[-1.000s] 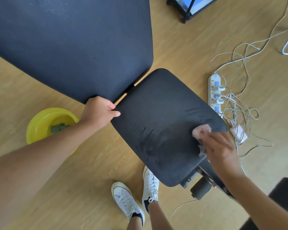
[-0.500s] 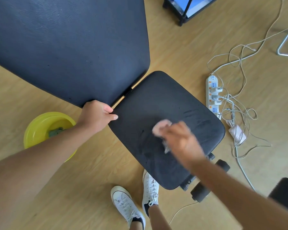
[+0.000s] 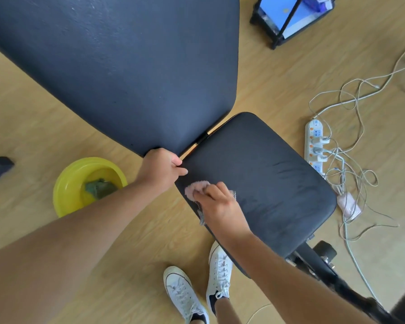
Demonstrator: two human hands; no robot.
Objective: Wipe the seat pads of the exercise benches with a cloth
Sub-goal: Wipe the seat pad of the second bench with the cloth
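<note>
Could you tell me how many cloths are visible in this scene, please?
2: a pink cloth under the right hand on the seat pad, and a green cloth in the yellow basin.

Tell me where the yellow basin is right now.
In the head view the yellow basin sits on the wooden floor at lower left, just beyond the left forearm, left of the seat pad, with a greenish cloth lying inside it.

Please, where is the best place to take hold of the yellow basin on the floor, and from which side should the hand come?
Probably the yellow basin is best gripped at its raised rim, on the bare side away from the bench, with the hand coming down from above. The rim is a thin lip all round. A green cloth lies inside, and the left forearm crosses the near rim, so that outer edge is the most open.
</note>
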